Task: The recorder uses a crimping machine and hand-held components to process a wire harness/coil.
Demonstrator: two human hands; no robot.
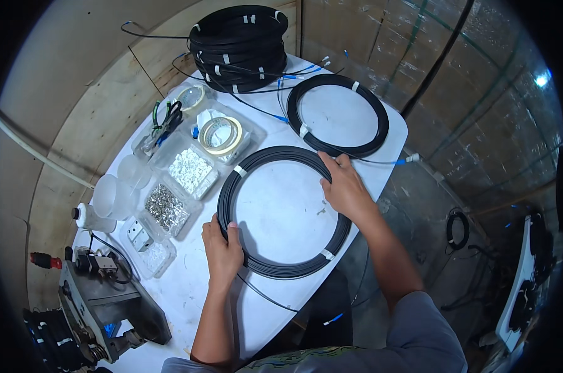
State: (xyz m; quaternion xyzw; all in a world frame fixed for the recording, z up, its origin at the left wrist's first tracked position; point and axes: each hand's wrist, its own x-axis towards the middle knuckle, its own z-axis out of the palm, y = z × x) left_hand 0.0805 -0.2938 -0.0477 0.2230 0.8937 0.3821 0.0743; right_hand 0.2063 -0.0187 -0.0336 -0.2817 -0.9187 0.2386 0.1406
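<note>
A large coil of black cable (288, 271), bound with white tape bands, lies flat on the white table in front of me. My left hand (223, 252) is closed round its left side, thumb on the inner edge. On the upper right of the ring, my right hand (343, 186) grips the coil with its fingers over the top. One loose cable end runs from the coil's lower left toward the table's front edge. A blue connector (334, 319) hangs beyond that edge. Just past the right hand lies a second black cable coil (381, 127).
A tall stack of black coils (238, 50) stands at the back. To the left are bins of white pieces (190, 172) and metal parts (164, 207), tape rolls (219, 135), cutters (168, 118), and a bottle (94, 219). A bench machine (107, 298) occupies the near left corner.
</note>
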